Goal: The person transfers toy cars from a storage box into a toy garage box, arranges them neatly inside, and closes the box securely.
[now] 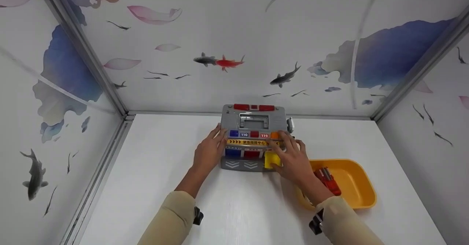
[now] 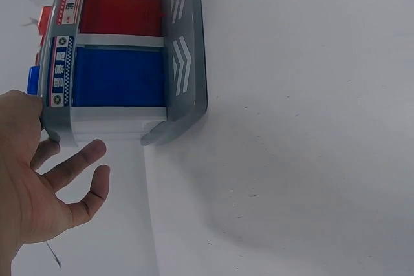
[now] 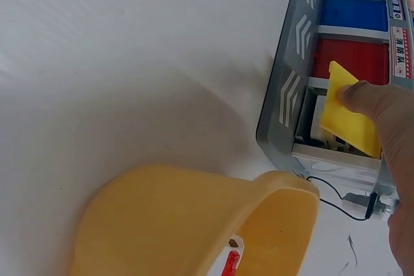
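A grey toy emergency garage (image 1: 245,142) stands against the back wall, with a blue door (image 2: 120,77), a red door (image 2: 121,13) and a yellow door (image 3: 349,117) along its front. My left hand (image 1: 209,151) holds its left side, thumb at the top edge near a blue button; the lower fingers curl loosely beside the wall. Over the right front corner lies my right hand (image 1: 293,160), fingers on the sloping top and thumb on the yellow door. That door hangs tilted outward, and something whitish shows in the bay behind it. The blue and red doors are down.
To the right of the garage sits a yellow plastic basin (image 1: 353,182), close to my right forearm. Inside it lies a red toy truck (image 1: 329,184), partly covered by the arm. A dark cord (image 3: 330,189) hangs at the garage's right side. Printed walls enclose the white table.
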`<state>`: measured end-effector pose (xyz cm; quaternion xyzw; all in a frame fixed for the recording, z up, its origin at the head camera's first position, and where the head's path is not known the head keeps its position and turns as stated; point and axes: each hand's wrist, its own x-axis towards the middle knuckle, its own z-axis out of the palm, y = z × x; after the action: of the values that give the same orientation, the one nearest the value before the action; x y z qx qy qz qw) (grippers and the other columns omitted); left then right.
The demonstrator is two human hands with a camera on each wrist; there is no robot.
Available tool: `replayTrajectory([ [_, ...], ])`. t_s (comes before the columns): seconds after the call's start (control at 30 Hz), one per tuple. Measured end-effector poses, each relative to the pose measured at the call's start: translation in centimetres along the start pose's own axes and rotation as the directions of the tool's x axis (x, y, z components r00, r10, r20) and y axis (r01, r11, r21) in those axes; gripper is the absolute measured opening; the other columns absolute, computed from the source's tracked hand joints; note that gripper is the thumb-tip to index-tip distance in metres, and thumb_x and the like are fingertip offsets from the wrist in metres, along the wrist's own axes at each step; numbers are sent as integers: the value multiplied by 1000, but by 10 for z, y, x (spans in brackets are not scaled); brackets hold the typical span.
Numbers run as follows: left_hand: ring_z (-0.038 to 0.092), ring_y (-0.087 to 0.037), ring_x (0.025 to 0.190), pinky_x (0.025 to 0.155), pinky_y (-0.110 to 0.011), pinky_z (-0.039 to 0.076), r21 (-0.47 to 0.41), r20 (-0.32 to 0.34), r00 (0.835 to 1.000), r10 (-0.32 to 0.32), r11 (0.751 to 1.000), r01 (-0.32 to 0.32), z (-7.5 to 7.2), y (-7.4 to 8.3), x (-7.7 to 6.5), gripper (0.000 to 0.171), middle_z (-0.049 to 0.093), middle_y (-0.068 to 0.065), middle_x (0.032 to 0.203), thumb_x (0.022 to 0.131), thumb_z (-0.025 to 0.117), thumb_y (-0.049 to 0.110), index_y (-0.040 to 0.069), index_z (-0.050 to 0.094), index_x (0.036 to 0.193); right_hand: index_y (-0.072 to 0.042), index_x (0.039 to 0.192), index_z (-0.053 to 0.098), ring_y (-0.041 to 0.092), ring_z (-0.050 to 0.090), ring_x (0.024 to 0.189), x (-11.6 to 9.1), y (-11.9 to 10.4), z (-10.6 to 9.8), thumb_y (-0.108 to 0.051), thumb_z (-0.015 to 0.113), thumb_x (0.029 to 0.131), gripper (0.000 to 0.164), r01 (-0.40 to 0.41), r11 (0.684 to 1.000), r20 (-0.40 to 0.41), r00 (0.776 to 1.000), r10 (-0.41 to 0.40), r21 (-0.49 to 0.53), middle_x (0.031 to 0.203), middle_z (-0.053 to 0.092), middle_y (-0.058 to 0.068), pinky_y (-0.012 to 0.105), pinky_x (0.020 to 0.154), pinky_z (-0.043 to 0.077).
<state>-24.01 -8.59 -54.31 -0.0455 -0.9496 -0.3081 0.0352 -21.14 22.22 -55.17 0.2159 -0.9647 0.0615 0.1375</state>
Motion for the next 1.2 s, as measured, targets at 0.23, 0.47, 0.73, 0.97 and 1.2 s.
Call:
replayTrajectory([
  [0.23, 57, -33, 154, 120, -57, 55, 0, -2, 1000, 4, 1000, -4, 0, 2, 1, 54, 40, 2, 180, 119, 46, 50, 25, 51, 166, -35, 168, 43, 46, 38, 160, 6, 0, 4, -32, 99, 85, 100, -11, 1000, -7, 1000, 11, 28, 175, 31, 22, 69, 126, 42],
  [0.47, 55, -32, 156, 120, -59, 54, -1, 0, 1000, -1, 1000, 1, -1, 2, 2, 54, 38, 4, 181, 119, 44, 52, 28, 50, 167, -39, 167, 39, 46, 38, 159, 11, -1, 9, -25, 100, 83, 105, -45, 998, -10, 999, 45, 50, 172, 32, 22, 71, 125, 40],
  [0.73, 58, -34, 153, 115, -57, 58, -5, -9, 1000, 6, 1000, -6, 1, -1, 1, 53, 40, 1, 180, 118, 48, 50, 27, 52, 166, -36, 166, 38, 49, 37, 157, 12, -1, 23, -24, 101, 82, 106, -59, 998, -40, 997, 60, 36, 170, 31, 25, 72, 123, 39],
  [0.97, 57, -34, 154, 117, -58, 56, -11, -16, 1000, -1, 1000, 1, 3, -2, 0, 53, 39, 3, 180, 118, 48, 50, 27, 52, 166, -35, 163, 39, 50, 38, 156, 14, -3, 29, -24, 99, 86, 98, -67, 998, -77, 995, 67, 0, 167, 34, 26, 76, 132, 26],
  [1.2, 57, -34, 154, 118, -58, 56, -10, -8, 1000, -9, 1000, 9, 2, -1, 0, 54, 39, 4, 180, 118, 48, 51, 29, 51, 167, -36, 163, 37, 49, 38, 156, 15, -5, 34, -23, 97, 89, 96, -76, 996, -104, 992, 72, -40, 166, 34, 25, 78, 135, 14],
])
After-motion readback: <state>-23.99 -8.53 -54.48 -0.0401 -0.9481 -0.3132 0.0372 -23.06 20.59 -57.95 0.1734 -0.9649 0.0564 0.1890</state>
